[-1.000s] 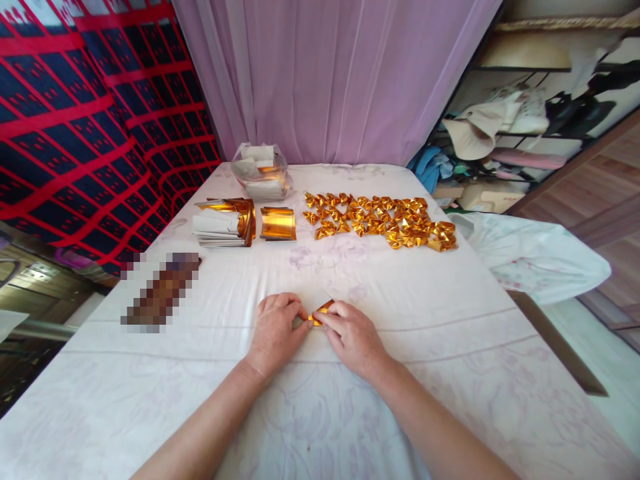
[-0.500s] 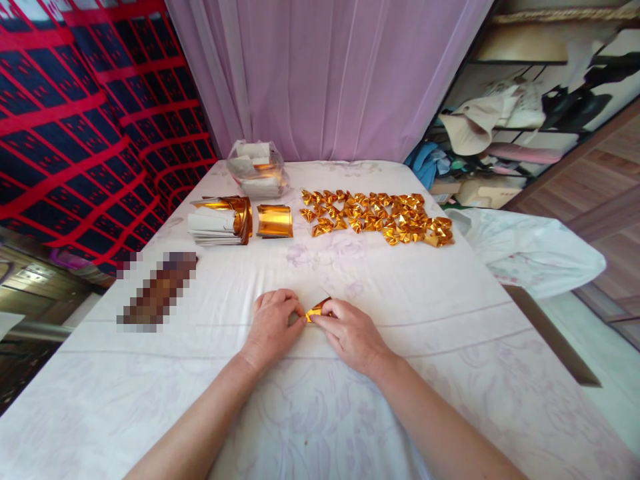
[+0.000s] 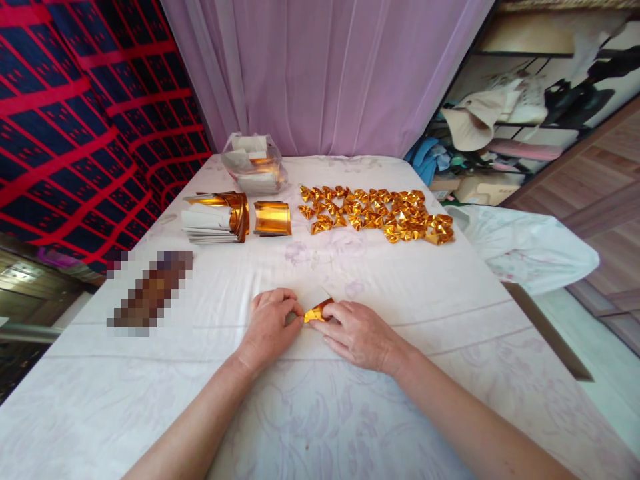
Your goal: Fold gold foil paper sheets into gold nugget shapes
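- The left hand (image 3: 271, 325) and the right hand (image 3: 357, 333) both pinch one small gold paper piece (image 3: 317, 312) with closed fingertips.
- This piece lies on the white cloth (image 3: 320, 400), well in front of the group of folded gold pieces (image 3: 377, 215).

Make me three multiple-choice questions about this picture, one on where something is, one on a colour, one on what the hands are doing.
1. Where does the spread of folded gold foil pieces lie on the white cloth-covered table?
A. far right of middle
B. near left corner
C. under the hands

2. What colour is the curtain behind the table?
A. green
B. pale purple
C. yellow

3. What are the left hand and right hand doing?
A. resting flat, apart
B. lifting the clear plastic bag
C. pinching one small gold foil piece between them

Answers: 1 A, the pile sits beyond the hands, towards the right edge. 2 B, it hangs lilac. 3 C, both hands' fingertips meet on the foil.
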A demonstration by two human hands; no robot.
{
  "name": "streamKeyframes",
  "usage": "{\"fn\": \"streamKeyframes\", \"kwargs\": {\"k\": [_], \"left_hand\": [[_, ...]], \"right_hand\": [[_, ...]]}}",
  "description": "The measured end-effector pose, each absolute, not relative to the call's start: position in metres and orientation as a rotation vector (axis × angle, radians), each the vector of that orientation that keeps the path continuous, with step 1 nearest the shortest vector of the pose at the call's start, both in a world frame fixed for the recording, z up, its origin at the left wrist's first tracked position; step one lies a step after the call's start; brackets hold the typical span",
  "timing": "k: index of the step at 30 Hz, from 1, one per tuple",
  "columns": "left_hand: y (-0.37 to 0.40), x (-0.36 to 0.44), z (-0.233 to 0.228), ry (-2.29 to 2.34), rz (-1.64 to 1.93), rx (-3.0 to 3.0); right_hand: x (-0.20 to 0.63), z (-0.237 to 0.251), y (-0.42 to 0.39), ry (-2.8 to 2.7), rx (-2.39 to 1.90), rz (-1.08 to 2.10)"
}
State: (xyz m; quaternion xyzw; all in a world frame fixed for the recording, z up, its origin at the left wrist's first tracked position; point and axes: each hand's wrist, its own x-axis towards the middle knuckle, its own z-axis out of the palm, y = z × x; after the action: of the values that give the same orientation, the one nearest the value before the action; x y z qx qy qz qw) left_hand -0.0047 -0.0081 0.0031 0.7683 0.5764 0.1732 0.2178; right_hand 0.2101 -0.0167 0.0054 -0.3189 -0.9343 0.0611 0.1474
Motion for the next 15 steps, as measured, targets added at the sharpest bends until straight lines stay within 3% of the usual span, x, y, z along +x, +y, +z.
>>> {"fn": "streamKeyframes", "kwargs": {"k": [15], "left_hand": [[-0.008, -0.005, 0.003, 1.582, 0.471, 2.126]], "right_hand": [[0.222, -0.008, -0.016, -2.514, -0.804, 0.278]]}}
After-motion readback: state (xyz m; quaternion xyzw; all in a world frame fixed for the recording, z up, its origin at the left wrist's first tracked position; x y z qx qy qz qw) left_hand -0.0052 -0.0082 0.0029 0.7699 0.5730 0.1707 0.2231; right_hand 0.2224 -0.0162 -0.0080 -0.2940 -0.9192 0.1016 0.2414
